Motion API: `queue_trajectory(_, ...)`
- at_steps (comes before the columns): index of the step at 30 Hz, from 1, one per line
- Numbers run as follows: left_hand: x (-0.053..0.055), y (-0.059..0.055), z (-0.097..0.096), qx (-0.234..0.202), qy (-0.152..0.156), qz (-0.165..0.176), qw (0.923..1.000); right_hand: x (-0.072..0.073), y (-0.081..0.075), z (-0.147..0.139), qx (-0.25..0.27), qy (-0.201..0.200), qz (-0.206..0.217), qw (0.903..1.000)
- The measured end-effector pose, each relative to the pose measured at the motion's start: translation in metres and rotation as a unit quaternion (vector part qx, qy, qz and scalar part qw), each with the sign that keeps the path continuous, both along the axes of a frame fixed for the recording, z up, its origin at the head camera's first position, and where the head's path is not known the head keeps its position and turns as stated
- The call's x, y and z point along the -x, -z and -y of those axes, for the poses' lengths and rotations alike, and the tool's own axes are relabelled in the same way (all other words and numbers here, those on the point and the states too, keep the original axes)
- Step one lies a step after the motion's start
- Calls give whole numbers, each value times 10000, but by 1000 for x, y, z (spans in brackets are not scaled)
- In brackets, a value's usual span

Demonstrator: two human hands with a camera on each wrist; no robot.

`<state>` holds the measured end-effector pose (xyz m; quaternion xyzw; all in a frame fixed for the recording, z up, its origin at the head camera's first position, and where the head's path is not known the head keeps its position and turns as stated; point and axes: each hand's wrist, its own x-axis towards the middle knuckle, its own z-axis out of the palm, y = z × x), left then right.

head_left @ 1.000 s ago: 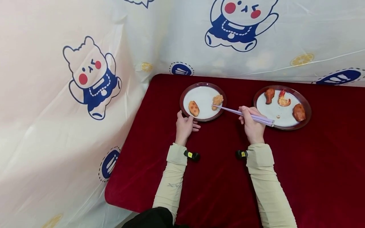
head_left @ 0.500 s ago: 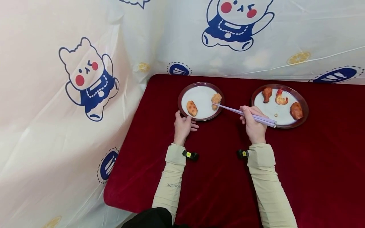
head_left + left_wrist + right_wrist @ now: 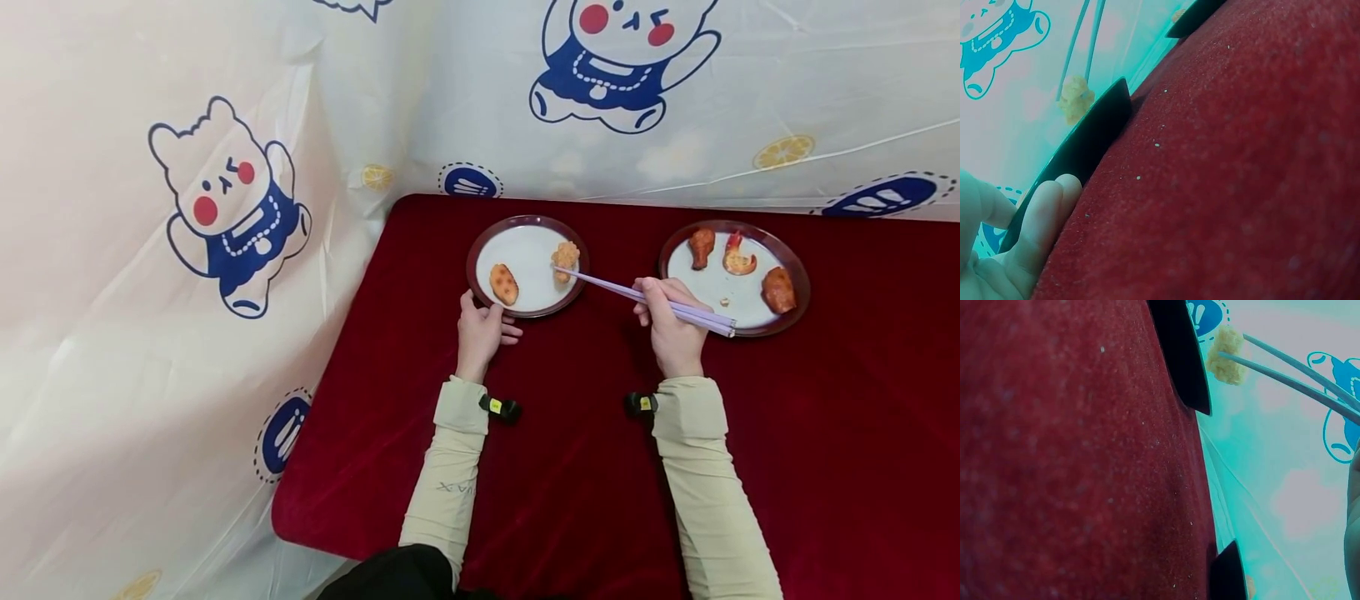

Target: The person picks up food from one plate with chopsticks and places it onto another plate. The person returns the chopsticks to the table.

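My left hand (image 3: 480, 335) holds the near rim of the left brown-rimmed plate (image 3: 487, 237). In the left wrist view its thumb and fingers lie on either side of that rim. On this plate lie a spotted golden-brown oval food piece (image 3: 504, 285) and a knobbly fried piece (image 3: 566, 255), like fried chicken. My right hand (image 3: 673, 329) grips a pair of lilac chopsticks (image 3: 611, 287) with their tips at the fried piece. In the right wrist view the chopstick tips (image 3: 1241, 357) stand slightly apart; one overlaps the piece, the other is beside it.
A second brown-rimmed plate (image 3: 801, 267) stands to the right, bearing a drumstick (image 3: 702, 248), a shrimp (image 3: 738, 260), a browned meat piece (image 3: 778, 290) and a small crumb (image 3: 724, 302). Dark red cloth (image 3: 570, 483) covers the table; a printed curtain (image 3: 420, 92) hangs behind.
The fried piece has shifted slightly up and left on its plate. My right hand has edged right with the chopsticks. My left hand stays at the rim; the view has drifted slightly.
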<state>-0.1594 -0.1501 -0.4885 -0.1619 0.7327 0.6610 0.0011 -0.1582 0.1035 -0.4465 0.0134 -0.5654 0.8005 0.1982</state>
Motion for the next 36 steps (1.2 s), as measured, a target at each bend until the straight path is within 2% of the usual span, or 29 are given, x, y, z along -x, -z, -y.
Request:
queue_trajectory(21,0,6,-2,37,-20,-94,9999,1,7,-4,139,-116,-184,9997)
queue_trajectory(29,-1,3,-2,-46,36,-28,10000,1,6,-5,156,-119,-255,9995)
queue_trajectory(36,-1,5,-3,-40,5,-99,9999,1,5,-7,152,-100,-323,9993)
